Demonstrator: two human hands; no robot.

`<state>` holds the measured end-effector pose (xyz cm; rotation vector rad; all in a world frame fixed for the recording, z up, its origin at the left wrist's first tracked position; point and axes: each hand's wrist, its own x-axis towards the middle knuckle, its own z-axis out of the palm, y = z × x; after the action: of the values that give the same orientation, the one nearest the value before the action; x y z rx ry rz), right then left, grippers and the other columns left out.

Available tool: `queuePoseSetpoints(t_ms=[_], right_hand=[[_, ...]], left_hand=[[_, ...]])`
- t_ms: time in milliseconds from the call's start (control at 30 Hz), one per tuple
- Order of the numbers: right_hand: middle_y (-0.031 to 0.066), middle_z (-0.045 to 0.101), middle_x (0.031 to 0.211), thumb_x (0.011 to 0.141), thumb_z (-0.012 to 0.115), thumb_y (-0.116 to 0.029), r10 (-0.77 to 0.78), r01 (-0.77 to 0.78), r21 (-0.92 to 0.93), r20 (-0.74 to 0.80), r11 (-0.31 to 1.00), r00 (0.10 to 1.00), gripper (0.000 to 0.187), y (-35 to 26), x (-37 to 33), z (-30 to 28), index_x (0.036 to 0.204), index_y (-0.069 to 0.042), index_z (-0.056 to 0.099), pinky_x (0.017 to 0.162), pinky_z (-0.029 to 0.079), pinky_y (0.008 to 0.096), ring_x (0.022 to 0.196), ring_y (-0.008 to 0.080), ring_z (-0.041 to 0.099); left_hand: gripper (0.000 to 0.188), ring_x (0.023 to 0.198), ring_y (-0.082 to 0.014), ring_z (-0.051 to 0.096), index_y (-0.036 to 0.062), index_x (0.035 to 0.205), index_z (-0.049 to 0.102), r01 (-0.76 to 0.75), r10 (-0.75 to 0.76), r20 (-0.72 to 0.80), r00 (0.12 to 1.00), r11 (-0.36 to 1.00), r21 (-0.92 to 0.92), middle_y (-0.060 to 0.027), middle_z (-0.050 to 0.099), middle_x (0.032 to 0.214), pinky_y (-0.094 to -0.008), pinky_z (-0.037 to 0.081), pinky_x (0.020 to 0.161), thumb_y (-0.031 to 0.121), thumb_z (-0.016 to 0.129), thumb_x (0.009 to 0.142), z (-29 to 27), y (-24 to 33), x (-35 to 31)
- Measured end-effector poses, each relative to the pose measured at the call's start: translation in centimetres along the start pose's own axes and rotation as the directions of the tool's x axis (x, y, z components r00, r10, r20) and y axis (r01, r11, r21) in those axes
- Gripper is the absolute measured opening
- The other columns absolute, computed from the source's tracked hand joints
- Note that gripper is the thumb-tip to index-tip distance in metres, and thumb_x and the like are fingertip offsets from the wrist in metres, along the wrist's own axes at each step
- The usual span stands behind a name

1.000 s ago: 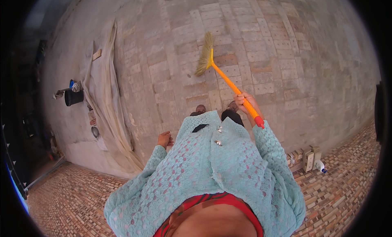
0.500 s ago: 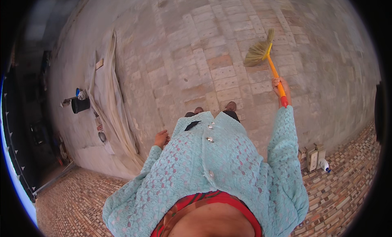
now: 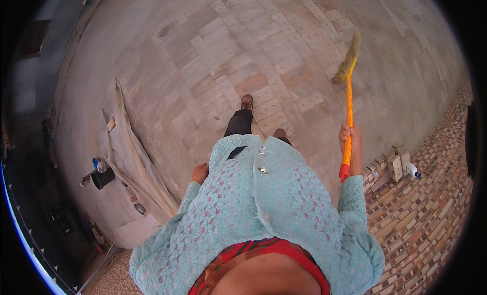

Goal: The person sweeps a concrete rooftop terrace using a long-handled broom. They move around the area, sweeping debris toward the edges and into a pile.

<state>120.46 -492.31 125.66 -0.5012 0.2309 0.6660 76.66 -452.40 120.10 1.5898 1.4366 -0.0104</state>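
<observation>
My right hand (image 3: 351, 137) is wrapped around the orange handle of a broom (image 3: 349, 104), just above the handle's red end. The broom points away from me, and its fanned straw bristles (image 3: 348, 59) are over the brick-paved floor; whether they touch it I cannot tell. My left hand (image 3: 200, 173) hangs beside my light blue knitted cardigan, its fingers mostly hidden by the hand and the garment. One brown shoe (image 3: 247, 102) is planted ahead of the other shoe (image 3: 280, 133) on the paving.
On the left, a pale crumpled sheet (image 3: 134, 148) lies along the floor beside a black bucket (image 3: 103, 178). At right, a white bottle (image 3: 411, 169) and several light blocks (image 3: 395, 165) stand against the brick-patterned wall (image 3: 431, 208).
My left foot has stepped forward. The broom has swung to the right and its handle has come closer to me. The surroundings have turned in view.
</observation>
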Motion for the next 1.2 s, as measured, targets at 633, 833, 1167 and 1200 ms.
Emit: queuePoseSetpoints(t_ms=[633, 833, 1167, 1200], right_hand=[[0.0046, 0.041, 0.061, 0.073, 0.042, 0.005, 0.003, 0.620, 0.555, -0.747, 0.554, 0.665, 0.006, 21.1, -17.5, 1.0, 0.078, 0.004, 0.040, 0.042, 0.042, 0.0160, 0.047, 0.0094, 0.043], [0.0052, 0.044, 0.060, 0.074, 0.041, 0.003, 0.139, 0.581, 0.800, -0.599, 0.151, 0.788, 0.005, 25.0, -9.4, -7.8, 0.078, 0.002, 0.043, 0.042, 0.044, 0.0199, 0.046, 0.0132, 0.046], [0.0019, 0.041, 0.058, 0.073, 0.044, 0.003, -0.083, 0.282, 0.827, -0.277, 0.487, 0.957, 0.013, 11.6, 5.6, 5.1, 0.069, -0.005, 0.036, 0.042, 0.039, 0.0195, 0.049, 0.0078, 0.043], [0.0024, 0.040, 0.060, 0.074, 0.044, 0.002, -0.139, 0.260, 0.844, -0.221, 0.468, 0.965, 0.010, 10.7, 5.4, 5.0, 0.072, -0.004, 0.036, 0.043, 0.039, 0.0192, 0.049, 0.0078, 0.043]], left_hand=[[0.042, 0.044, -0.0139, 0.048, 0.0017, 0.118, 0.038, -0.159, -0.023, 0.432, 0.901, 0.911, 0.379, -0.0060, 0.050, 0.063, -0.0286, 0.045, 0.037, 0.012, 0.043, 0.077, -0.4, 33.7, 14.7], [0.034, 0.075, -0.0172, 0.056, -0.0026, 0.106, 0.050, -0.549, 0.183, 0.542, 0.820, 0.520, 0.655, -0.0129, 0.058, 0.089, -0.0257, 0.045, 0.069, 0.015, 0.049, 0.077, -6.5, 29.7, 24.8], [0.036, 0.076, -0.0147, 0.056, -0.0029, 0.107, 0.050, -0.516, 0.198, 0.536, 0.821, 0.658, 0.548, -0.0123, 0.060, 0.084, -0.0244, 0.044, 0.068, 0.015, 0.051, 0.075, -2.9, 35.6, 19.6], [0.037, 0.074, -0.0148, 0.056, -0.0029, 0.108, 0.049, -0.471, 0.155, 0.534, 0.831, 0.707, 0.527, -0.0125, 0.060, 0.083, -0.0243, 0.044, 0.067, 0.015, 0.051, 0.076, -1.5, 36.9, 17.3]])
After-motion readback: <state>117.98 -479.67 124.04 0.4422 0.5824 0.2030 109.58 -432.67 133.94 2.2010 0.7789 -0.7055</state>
